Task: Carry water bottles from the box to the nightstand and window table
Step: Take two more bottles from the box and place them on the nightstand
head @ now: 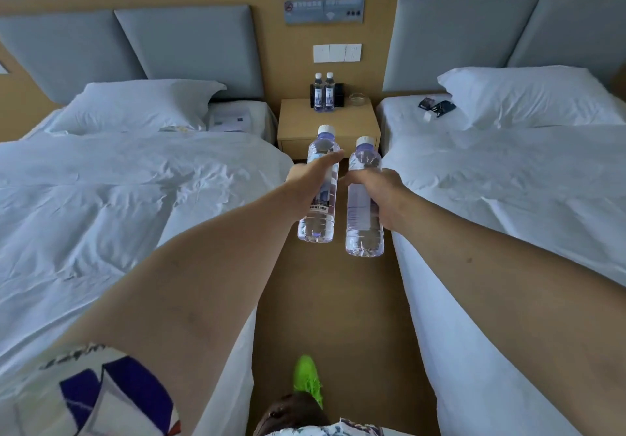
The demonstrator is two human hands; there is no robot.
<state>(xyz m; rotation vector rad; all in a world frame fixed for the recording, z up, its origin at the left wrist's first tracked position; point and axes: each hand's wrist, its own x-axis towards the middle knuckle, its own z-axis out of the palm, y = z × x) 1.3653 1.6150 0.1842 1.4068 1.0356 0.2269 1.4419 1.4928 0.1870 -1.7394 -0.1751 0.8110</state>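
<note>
Both arms reach forward down the aisle between two beds. My left hand grips a clear water bottle with a white cap, held upright. My right hand grips a second clear water bottle beside it, also upright. Ahead stands the wooden nightstand against the wall. Two more water bottles stand side by side at its back, in front of a black holder. The box is not in view.
A white bed lies on the left and another white bed on the right, each with a pillow. A glass ashtray sits on the nightstand. Small dark items lie on the right bed. The floor aisle is narrow.
</note>
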